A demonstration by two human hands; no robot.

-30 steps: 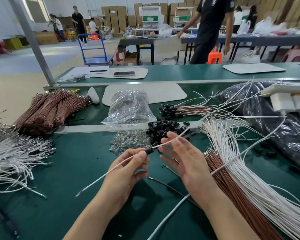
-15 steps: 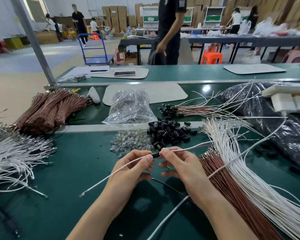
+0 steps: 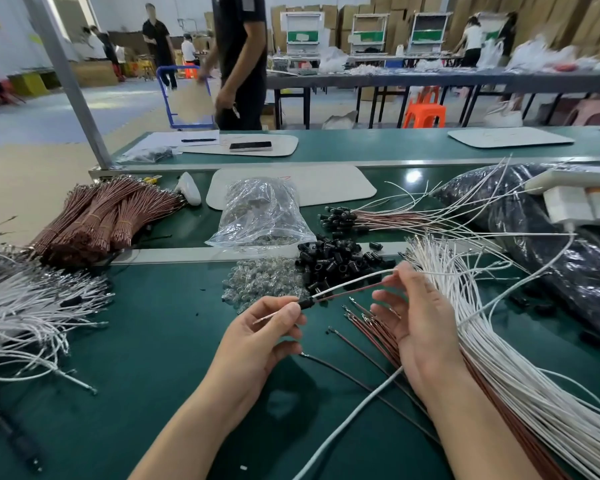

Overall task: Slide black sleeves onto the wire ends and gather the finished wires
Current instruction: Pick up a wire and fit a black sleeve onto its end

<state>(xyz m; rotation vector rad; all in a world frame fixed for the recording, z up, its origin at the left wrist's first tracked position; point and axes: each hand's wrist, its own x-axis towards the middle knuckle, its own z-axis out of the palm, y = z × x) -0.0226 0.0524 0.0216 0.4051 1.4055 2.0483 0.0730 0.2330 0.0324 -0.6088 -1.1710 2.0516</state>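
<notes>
My left hand (image 3: 260, 337) pinches a small black sleeve (image 3: 306, 303) between thumb and forefinger, with wire tips poking out to its left. A white wire (image 3: 354, 280) and a brown wire (image 3: 352, 291) run together out of the sleeve up to my right hand (image 3: 418, 317), which pinches them at its fingertips. A heap of loose black sleeves (image 3: 333, 261) lies just behind the hands. Finished sleeved wires (image 3: 371, 220) lie further back. Bare white wires (image 3: 499, 341) and brown wires (image 3: 388, 341) fan out under my right hand.
A clear bag (image 3: 260, 216) and a pile of small clear parts (image 3: 264, 282) sit behind my left hand. Bundled brown wires (image 3: 97, 220) and loose white wires (image 3: 25, 313) lie at the left. A black plastic bag (image 3: 551, 244) fills the right. A person (image 3: 239, 60) stands beyond the green bench (image 3: 153, 341).
A brown wire has joined the white one in the sleeve. My right hand has lifted up and to the right along the wires. The person beyond the bench has walked left.
</notes>
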